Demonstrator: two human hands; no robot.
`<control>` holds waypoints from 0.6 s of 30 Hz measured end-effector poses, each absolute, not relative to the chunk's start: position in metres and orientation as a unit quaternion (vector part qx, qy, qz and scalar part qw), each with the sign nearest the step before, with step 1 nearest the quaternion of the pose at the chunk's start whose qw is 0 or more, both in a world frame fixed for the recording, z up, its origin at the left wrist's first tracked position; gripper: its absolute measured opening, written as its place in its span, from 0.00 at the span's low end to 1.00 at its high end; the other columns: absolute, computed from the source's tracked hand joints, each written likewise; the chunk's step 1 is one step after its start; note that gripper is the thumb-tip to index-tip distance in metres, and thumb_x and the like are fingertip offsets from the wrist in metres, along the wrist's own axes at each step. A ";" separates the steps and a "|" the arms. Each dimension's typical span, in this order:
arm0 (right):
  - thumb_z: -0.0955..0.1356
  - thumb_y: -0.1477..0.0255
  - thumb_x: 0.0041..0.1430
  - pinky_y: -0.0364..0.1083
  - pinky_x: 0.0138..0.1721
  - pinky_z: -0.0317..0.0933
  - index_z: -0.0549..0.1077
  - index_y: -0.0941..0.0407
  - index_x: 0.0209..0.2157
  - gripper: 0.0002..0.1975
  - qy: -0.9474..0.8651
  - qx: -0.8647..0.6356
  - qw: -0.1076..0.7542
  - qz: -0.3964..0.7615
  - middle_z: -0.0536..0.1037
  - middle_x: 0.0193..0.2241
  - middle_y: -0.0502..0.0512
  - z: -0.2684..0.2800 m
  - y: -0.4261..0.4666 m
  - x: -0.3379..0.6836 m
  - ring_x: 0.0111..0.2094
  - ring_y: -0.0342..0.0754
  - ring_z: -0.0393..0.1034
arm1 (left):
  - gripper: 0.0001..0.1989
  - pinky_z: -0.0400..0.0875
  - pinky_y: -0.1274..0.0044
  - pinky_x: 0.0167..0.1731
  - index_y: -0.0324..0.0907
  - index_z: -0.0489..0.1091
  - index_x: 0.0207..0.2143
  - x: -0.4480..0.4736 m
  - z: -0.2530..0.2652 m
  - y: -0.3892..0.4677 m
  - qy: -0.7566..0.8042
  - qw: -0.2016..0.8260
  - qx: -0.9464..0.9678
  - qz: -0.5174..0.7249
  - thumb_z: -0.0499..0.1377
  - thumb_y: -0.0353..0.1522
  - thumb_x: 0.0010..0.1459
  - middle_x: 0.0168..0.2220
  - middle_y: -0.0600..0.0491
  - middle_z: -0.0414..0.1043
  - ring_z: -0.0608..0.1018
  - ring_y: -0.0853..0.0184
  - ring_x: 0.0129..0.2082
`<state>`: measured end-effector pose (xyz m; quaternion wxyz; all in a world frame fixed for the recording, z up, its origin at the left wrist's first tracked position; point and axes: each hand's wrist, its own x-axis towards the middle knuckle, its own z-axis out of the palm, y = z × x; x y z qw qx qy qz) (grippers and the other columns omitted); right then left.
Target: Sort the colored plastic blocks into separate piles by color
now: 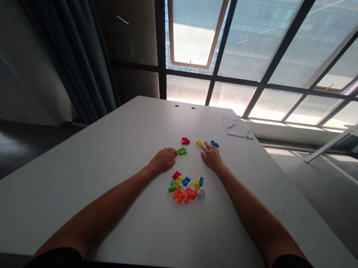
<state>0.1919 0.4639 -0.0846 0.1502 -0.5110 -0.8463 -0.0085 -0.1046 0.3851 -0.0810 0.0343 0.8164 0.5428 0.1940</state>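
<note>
My left hand (163, 160) rests palm down on the table, its fingertips at the left edge of a green plastic piece (182, 151). My right hand (212, 156) has its fingers stretched out, with the fingertips at the right side of a yellow piece (200, 143). A blue piece (214, 144) lies just beyond the right hand, and a red piece (185, 141) sits behind the green one. Between my forearms is a loose pile of small plastic pieces (186, 181) in red, yellow, blue, green, white and orange.
The white table (107, 154) stretches toward large windows (245, 42). Sheets of paper (237, 127) with a pen (247, 134) lie at its right side. Two round holes are near the far edge. A dark curtain (73, 46) hangs at left, and another white table (357, 132) stands at right.
</note>
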 end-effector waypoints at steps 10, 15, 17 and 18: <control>0.63 0.68 0.73 0.57 0.65 0.56 0.73 0.56 0.64 0.22 -0.834 -0.531 0.146 0.023 0.72 0.65 0.64 -0.083 0.459 0.187 0.66 0.59 0.62 | 0.14 0.71 0.62 0.60 0.45 0.72 0.50 -0.105 -0.083 0.386 0.538 0.030 0.819 0.198 0.53 0.30 0.64 0.56 0.46 0.76 0.76 0.56 0.56; 0.65 0.72 0.71 0.56 0.61 0.60 0.80 0.58 0.53 0.16 -0.852 -0.495 0.164 0.047 0.81 0.54 0.65 -0.066 0.452 0.187 0.58 0.58 0.71 | 0.14 0.71 0.63 0.59 0.45 0.72 0.50 -0.106 -0.083 0.387 0.540 0.034 0.817 0.197 0.53 0.31 0.65 0.56 0.46 0.76 0.76 0.56 0.57; 0.66 0.74 0.69 0.51 0.55 0.64 0.83 0.57 0.46 0.13 -0.887 -0.425 0.139 0.114 0.84 0.45 0.61 -0.053 0.446 0.185 0.48 0.55 0.76 | 0.13 0.70 0.63 0.59 0.45 0.72 0.49 -0.106 -0.083 0.386 0.541 0.037 0.817 0.197 0.53 0.31 0.64 0.56 0.47 0.76 0.76 0.57 0.56; 0.67 0.74 0.68 0.49 0.51 0.66 0.83 0.57 0.44 0.11 -0.902 -0.383 0.115 0.161 0.84 0.42 0.59 -0.046 0.442 0.182 0.44 0.52 0.77 | 0.13 0.70 0.63 0.59 0.45 0.72 0.49 -0.106 -0.083 0.386 0.541 0.038 0.817 0.198 0.53 0.31 0.64 0.56 0.47 0.76 0.76 0.57 0.56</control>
